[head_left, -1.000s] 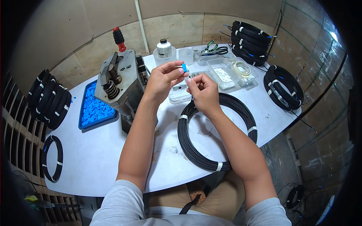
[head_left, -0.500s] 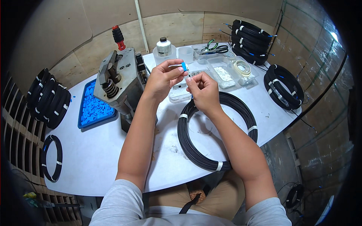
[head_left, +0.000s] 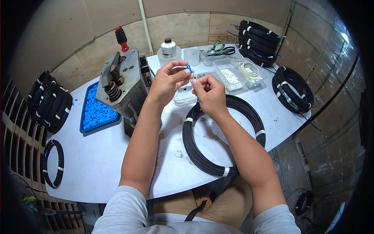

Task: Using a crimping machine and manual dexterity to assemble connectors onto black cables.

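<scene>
My left hand (head_left: 168, 82) pinches a small blue plastic connector piece (head_left: 189, 68) between thumb and fingertips, above the middle of the table. Close beside it, my right hand (head_left: 210, 93) is closed on the thin black cable end (head_left: 194, 75), thumb against forefinger. The cable end meets the blue piece; how far it reaches inside is too small to tell. Below my right hand lies a large coil of black cable (head_left: 188, 136), bound with white tape bands, partly covered by my right forearm.
A metal press (head_left: 126, 87) with a red-and-black handle stands left, beside a blue tray (head_left: 82, 128) of small blue pieces. Clear plastic boxes (head_left: 228, 78), a white bottle (head_left: 168, 50) and green-handled pliers (head_left: 215, 47) sit at the back. Stacked coils (head_left: 257, 43) stand back right, others (head_left: 48, 103) left.
The blue piece has turned slightly between my left fingertips and looks narrower. Both hands stay nearly in the same place.
</scene>
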{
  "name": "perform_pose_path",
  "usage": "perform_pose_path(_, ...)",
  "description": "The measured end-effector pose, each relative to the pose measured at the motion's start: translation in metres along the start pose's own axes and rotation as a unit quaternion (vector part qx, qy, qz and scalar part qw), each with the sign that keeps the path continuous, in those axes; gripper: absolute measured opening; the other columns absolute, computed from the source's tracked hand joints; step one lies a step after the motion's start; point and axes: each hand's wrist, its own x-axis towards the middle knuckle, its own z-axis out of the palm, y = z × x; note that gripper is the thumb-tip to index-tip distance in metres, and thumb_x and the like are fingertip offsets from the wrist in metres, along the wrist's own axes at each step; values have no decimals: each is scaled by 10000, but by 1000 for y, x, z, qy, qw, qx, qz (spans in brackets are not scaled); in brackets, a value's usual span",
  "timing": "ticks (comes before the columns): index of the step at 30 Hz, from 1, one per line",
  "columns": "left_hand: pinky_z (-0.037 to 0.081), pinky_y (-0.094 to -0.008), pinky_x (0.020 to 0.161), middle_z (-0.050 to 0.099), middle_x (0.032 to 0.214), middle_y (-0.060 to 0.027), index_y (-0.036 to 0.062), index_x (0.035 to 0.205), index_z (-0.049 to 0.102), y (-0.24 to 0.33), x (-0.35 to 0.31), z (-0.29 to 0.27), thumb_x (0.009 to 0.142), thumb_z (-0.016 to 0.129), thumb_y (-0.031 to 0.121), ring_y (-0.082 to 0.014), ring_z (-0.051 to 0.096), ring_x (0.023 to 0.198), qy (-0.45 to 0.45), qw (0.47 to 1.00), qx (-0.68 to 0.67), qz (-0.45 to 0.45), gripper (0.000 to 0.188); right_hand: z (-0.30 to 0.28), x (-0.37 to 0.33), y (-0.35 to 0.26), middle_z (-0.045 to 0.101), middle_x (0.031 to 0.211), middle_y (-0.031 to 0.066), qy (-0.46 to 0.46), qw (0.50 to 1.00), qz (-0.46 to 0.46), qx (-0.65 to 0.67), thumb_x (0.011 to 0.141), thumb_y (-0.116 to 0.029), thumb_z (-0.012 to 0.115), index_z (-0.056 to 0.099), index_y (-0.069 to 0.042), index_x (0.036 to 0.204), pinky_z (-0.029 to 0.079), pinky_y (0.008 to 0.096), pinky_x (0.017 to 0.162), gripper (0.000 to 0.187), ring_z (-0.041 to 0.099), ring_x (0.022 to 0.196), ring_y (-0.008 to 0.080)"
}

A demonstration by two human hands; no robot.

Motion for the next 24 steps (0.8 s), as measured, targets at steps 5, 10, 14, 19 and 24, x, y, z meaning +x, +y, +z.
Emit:
perform_pose_path(5,588,-340,890,705,1047,-112,-7,1174,656,0,1,-2,911,736,22,-199,705,948,-7,1000,-4,4,276,-1,1,0,692,716,32,2,1000,2,-1,953,-148,713,638,-25,850,467,235,568,177,593,618,52)
perform_pose_path(10,577,-318,870,705,1060,-95,5,1178,670,0,1,-2,916,727,11,-184,701,970,-13,1000,-1,1,268,0,0,-3,690,712,31,5,1000,3,-3,952,-147,714,638,-24,848,464,236,564,178,593,619,52)
perform_pose_path(14,585,-330,881,706,1052,-107,-6,1192,657,0,1,0,915,729,14,-193,705,964,-4,1000,8,6,287,-1,0,-2,689,708,31,3,1000,2,-4,951,-144,715,639,-23,844,466,236,566,178,596,620,54)
perform_pose_path(19,595,-333,880,710,1037,-123,-28,1200,646,-1,1,-2,917,729,18,-201,709,961,-3,1000,9,8,298,0,0,-1,686,706,29,3,1000,-1,1,950,-144,715,636,-25,841,465,234,565,180,591,614,52)
perform_pose_path(24,596,-332,878,714,1034,-124,-32,1212,639,1,0,-1,926,723,23,-195,708,956,-3,1000,12,-1,303,0,0,-3,686,705,28,2,1000,1,-11,951,-148,718,637,-26,842,466,233,566,182,587,613,50)
